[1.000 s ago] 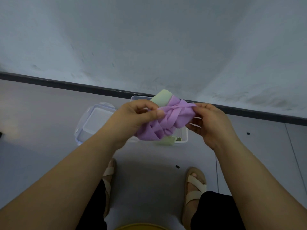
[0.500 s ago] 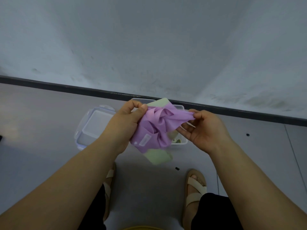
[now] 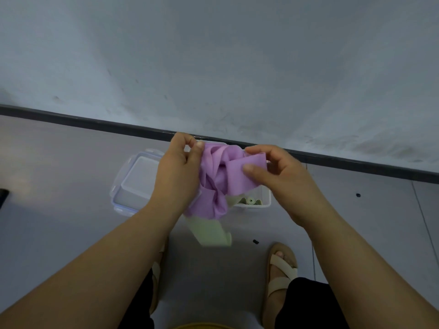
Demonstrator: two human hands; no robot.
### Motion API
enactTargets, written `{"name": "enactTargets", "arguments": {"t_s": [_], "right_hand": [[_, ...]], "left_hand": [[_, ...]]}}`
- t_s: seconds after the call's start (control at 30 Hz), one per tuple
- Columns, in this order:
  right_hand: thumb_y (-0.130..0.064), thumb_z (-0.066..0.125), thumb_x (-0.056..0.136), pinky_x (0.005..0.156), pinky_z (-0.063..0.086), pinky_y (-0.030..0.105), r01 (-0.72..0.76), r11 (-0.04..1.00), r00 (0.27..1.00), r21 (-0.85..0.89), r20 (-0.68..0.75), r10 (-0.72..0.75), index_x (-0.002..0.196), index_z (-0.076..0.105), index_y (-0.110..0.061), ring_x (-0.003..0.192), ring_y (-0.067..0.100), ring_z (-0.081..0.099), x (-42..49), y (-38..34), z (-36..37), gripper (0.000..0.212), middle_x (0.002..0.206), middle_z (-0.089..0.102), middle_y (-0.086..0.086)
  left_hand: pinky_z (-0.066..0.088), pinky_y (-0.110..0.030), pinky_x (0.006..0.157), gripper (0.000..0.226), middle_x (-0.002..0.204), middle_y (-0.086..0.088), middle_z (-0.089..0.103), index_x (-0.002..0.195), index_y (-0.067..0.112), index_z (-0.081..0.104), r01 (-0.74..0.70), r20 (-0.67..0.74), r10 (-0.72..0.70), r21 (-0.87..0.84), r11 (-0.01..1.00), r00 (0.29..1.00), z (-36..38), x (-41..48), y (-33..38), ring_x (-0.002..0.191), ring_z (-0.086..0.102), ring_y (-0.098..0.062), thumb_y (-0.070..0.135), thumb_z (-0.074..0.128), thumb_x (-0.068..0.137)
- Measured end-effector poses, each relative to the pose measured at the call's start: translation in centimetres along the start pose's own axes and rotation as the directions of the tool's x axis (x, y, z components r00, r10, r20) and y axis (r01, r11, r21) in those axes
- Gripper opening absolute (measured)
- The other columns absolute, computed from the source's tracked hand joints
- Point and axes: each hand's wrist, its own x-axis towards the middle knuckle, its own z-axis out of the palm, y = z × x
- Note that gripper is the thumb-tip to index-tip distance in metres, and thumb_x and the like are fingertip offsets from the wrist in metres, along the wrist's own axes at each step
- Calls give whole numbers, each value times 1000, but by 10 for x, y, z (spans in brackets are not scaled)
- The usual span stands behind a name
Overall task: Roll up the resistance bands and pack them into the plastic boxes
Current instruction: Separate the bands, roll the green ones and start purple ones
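Head view: left hand (image 3: 177, 172) and right hand (image 3: 280, 176) each pinched the tangled purple band (image 3: 221, 176) above the open plastic box (image 3: 264, 198) on the floor (image 3: 71, 186); pulling could tighten its twists or drop the dangling green band (image 3: 211, 230).

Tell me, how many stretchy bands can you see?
3. A purple band is held by the left hand and right hand, a pale green band hangs under it, and a rolled green band sits in the clear box. More may hide behind the hands.
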Motion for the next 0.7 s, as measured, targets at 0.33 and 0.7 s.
{"name": "enactTargets", "arguments": {"t_s": [0.33, 0.7], "right_hand": [[-44, 62, 80, 68, 51, 17, -53, 919, 987, -391, 116, 106, 74, 69, -24, 70, 5, 64, -1, 10, -10, 21, 73, 68, -5], [-24, 62, 86, 66, 45, 16, -75, 994, 997, -73, -5, 75, 103, 54, -33, 99, 1, 57, 3, 2, -4, 21, 108, 60, -14]], "left_hand": [[49, -37, 77, 20, 77, -2, 55, 82, 15, 52, 472, 21, -502, -374, 798, 865, -10, 12, -9, 78, 56, -21, 23, 41, 98], [41, -28, 67, 28, 79, -2, 59, 91, 9, 57, 206, 114, -196, -83, 975, 974, -2, 4, -6, 70, 51, -13, 33, 43, 97]]}}
